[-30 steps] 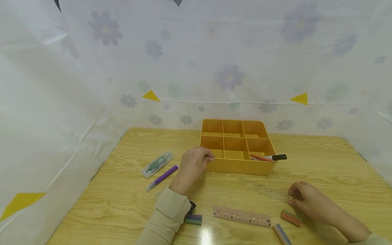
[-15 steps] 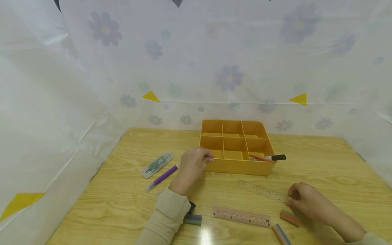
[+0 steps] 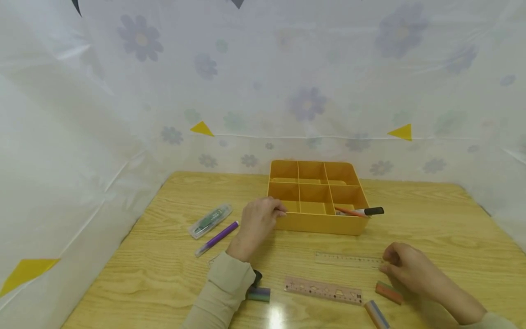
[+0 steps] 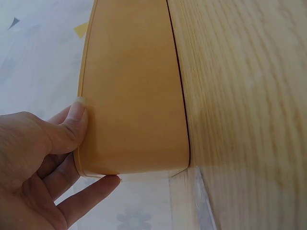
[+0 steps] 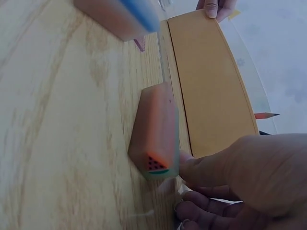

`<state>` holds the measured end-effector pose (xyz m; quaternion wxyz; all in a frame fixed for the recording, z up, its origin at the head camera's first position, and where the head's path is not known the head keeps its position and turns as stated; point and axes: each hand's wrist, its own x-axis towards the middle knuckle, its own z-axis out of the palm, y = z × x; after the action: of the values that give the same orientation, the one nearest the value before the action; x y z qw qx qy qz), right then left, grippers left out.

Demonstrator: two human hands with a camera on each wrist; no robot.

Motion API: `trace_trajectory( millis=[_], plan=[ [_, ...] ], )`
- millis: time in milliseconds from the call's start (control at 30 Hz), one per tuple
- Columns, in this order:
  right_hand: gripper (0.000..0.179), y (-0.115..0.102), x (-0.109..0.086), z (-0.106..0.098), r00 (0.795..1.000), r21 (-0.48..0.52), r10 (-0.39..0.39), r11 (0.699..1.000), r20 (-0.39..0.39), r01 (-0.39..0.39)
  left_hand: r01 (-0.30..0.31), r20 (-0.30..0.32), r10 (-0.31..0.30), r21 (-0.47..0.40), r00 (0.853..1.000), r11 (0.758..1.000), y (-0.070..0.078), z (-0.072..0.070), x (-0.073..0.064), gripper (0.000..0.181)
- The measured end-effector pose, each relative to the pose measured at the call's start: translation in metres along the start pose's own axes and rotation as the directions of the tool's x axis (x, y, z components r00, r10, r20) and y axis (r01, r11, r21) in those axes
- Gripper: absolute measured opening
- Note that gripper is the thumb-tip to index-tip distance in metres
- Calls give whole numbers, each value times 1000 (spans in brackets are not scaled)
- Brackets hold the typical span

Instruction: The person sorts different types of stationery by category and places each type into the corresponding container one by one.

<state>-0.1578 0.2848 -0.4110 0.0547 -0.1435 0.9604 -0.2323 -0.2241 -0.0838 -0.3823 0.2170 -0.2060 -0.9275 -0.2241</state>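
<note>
A yellow box with compartments (image 3: 320,224) stands toward the back of the table. My left hand (image 3: 256,221) holds its near left corner; in the left wrist view the thumb (image 4: 74,122) lies on the rim. On the right, my right hand (image 3: 415,269) pinches one end of a clear ruler (image 3: 345,260), which stretches leftward in front of the box. Just below that hand lies a watermelon-patterned eraser (image 5: 153,134). An orange pencil (image 3: 349,211) and a black-capped marker (image 3: 373,211) lean out of the front right compartment.
Nearer the front lie a pink ruler (image 3: 323,290), a striped eraser (image 3: 376,314) and a purple-green block (image 3: 260,294). Left of the box are a purple marker (image 3: 218,238) and a clear plastic case (image 3: 210,221). A patterned curtain (image 3: 308,91) hangs behind the table.
The clear ruler's left end has swung toward the front, so it lies nearly level across the view. My right hand has shifted slightly left; my left hand stays at the box corner.
</note>
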Motion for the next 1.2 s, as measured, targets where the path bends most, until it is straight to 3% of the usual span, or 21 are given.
trace_trajectory(
  millis=[300,600,733,933,1200],
  plan=[
    [25,1,6,0,998,24,-68,997,16,68,9,10,-9,1,1000,1000,0,0,1,12],
    [22,1,8,0,996,75,-42,997,78,36,0,14,-1,10,1000,1000,0,-1,2,12],
    [24,4,9,-3,988,143,-95,987,126,77,10,18,-10,5,1000,1000,0,-1,1,13],
    [23,8,9,-7,978,261,-83,965,191,30,15,21,-15,0,1000,1000,0,0,1,13],
    [15,18,9,-12,971,334,-161,938,178,95,4,12,-4,4,1000,1000,0,0,1,13]
  ],
)
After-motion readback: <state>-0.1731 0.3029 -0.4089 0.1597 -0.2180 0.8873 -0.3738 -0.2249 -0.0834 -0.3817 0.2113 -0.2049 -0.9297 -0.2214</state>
